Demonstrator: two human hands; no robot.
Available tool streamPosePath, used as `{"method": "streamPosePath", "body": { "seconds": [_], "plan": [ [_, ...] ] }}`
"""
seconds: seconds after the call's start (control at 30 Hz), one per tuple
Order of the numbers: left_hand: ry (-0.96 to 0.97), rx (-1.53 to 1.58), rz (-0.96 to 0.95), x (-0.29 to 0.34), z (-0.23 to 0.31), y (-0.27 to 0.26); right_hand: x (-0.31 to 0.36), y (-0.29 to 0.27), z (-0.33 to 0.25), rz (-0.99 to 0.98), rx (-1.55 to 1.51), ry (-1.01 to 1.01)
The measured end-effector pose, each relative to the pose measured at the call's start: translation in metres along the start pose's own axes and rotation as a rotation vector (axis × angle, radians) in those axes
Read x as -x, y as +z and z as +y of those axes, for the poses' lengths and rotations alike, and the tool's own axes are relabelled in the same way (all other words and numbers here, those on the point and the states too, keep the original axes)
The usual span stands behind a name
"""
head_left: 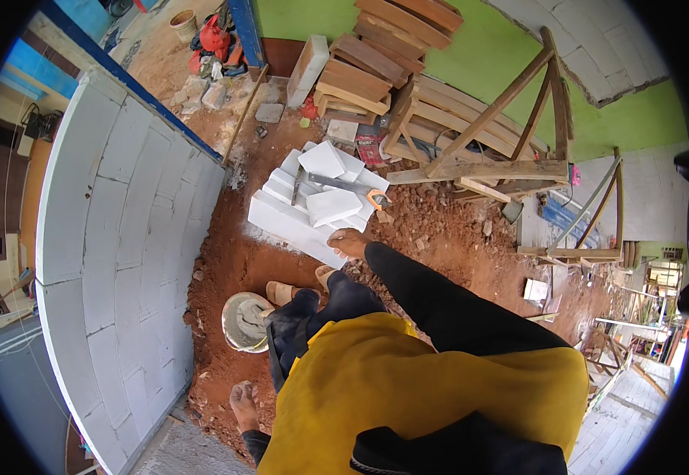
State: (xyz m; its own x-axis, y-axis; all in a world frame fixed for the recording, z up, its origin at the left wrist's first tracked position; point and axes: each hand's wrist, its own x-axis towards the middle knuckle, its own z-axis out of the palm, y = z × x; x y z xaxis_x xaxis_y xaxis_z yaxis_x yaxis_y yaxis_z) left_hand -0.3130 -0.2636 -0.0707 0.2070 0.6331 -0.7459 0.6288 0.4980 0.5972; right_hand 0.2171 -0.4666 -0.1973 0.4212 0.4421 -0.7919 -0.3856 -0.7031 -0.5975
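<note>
My right hand (347, 243) hovers over the near right edge of a pile of white blocks (285, 222), its fingers curled in. I see nothing held in it. My left hand (244, 405) hangs low at my left side, fingers loosely bent and apart, holding nothing. On the pile lies a hand saw (335, 184) with an orange and black handle. Beside it, across the blocks, rests a hammer-like tool (297, 187). A white bucket (241, 323) of wet grey mortar stands by my left foot, in front of my left hand.
A light block wall (123, 237) rises along my left. Stacked timber forms (376, 55) and a wooden triangular frame (510, 119) stand against the green wall ahead and right. The reddish soil (439, 226) is uneven, with rubble. A slanting stick (245, 115) leans near a blue post.
</note>
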Motion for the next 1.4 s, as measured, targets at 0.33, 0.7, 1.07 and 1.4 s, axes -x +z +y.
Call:
{"method": "streamPosePath", "body": {
  "seconds": [0.33, 0.7, 1.07, 1.4],
  "plan": [
    [0.084, -0.192, -0.264, -0.025, 0.008, 0.0, 0.008, -0.011, 0.27, 0.049, 0.383, -0.056],
    [0.113, -0.066, -0.053, -0.014, 0.039, 0.064, 0.031, -0.042, 0.114, -0.013, 0.077, 0.379],
    [-0.131, -0.316, -0.181, -0.036, -0.009, 0.084, -0.082, 0.07, -0.081, -0.118, 0.416, 0.065],
    [-0.058, -0.223, -0.276, -0.128, -0.091, 0.115, -0.107, 0.23, -0.108, -0.401, 1.055, 0.046]
  ]
}}
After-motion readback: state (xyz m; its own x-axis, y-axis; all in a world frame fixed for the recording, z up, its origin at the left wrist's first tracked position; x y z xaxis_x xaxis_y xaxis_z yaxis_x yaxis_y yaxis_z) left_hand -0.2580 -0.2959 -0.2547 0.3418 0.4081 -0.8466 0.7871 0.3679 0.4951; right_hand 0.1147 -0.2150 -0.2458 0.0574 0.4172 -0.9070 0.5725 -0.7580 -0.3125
